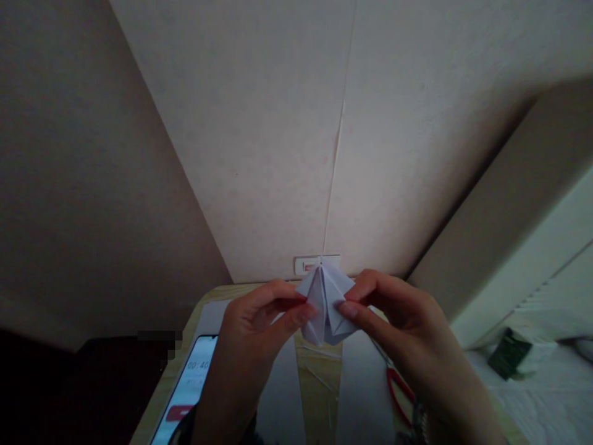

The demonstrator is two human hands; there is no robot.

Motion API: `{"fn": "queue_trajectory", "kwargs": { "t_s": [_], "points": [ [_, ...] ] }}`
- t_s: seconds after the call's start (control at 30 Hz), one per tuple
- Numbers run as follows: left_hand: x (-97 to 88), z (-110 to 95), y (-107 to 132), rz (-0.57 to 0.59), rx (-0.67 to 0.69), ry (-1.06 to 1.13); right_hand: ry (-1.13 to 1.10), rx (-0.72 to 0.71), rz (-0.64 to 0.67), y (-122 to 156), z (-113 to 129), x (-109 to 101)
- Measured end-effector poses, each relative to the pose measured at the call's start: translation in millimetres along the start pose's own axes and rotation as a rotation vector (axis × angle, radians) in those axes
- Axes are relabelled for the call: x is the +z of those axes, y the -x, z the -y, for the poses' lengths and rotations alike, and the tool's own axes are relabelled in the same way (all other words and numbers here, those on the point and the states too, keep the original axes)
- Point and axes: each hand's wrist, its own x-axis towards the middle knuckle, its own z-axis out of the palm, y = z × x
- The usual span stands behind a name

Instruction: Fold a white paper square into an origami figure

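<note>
A piece of folded white paper [319,303] is held up above the table, its pointed top facing the wall and its folds partly spread at the bottom. My left hand [262,327] pinches its left flap between thumb and forefinger. On the other side, my right hand [398,315] grips the right flap the same way, thumb in front. Fingertips behind the paper are hidden.
Beneath my hands is a wooden table [319,389] bearing sheets of white paper [278,395]. A phone [197,364] showing a timer lies at left, partly behind my left arm. Red-handled scissors [398,395] lie at right. A wall socket [303,265] sits behind the table.
</note>
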Motion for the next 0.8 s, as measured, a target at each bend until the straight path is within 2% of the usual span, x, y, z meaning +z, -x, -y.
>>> {"fn": "queue_trajectory", "kwargs": {
  "t_s": [0.13, 0.23, 0.47, 0.53, 0.67, 0.8],
  "points": [
    [-5.6, -0.6, -1.4, 0.04, -0.024, -0.019, -0.002, 0.0, 0.014, 2.3, 1.2, 0.0],
    [-6.6, -2.0, -0.9, 0.061, 0.026, -0.059, 0.029, -0.019, -0.012, 4.6, 3.3, 1.9],
    [0.8, -0.6, 2.5, -0.04, 0.19, -0.11, 0.101, -0.06, -0.078, 8.7, 4.0, 6.5],
    [0.0, -0.8, 2.0, -0.02, 0.174, -0.065, 0.096, -0.065, -0.094, 8.3, 2.6, 6.1],
    [-3.1, -4.2, 1.0, 0.102, 0.08, -0.062, 0.078, -0.095, -0.134, 6.0, -0.6, 4.2],
    [0.6, -7.3, 4.1, 0.045, 0.028, -0.015, 0.062, -0.084, -0.144, 5.4, -0.5, 4.0]
  ]
}}
